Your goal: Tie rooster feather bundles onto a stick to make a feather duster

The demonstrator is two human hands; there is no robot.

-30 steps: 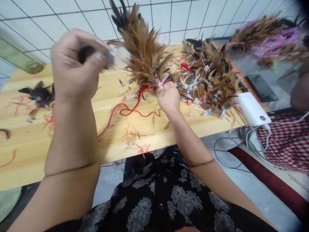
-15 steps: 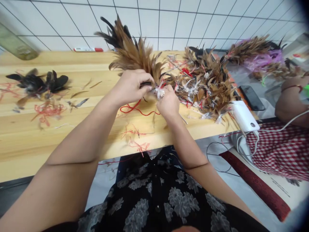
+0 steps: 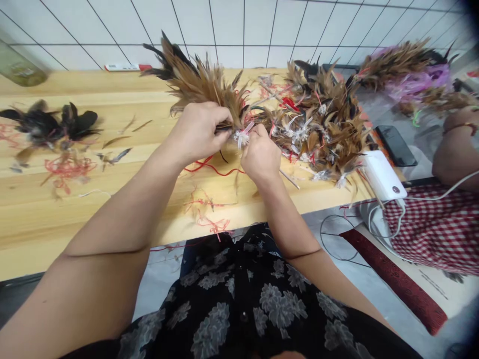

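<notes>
A feather duster with brown feathers and a black-feathered tip lies pointing up and left on the wooden table. Beside its lower end, my left hand pinches dark feathers between thumb and fingers. My right hand is closed around the duster's lower end, and a thin stick pokes out below it. Between the two hands shows a white-tied feather tuft. A red cord curls on the wood under them. Just right of my right hand lies a pile of tied brown feather bunches.
Black feathers and tangled red string lie at left. A marker rests by the tiled wall. A white power bank with a cable and a phone are at right, near another person's arm and another feather duster.
The view has shifted slightly. My hands remain close together at the duster's lower end, and my left fingers have moved a little on the feathers.
</notes>
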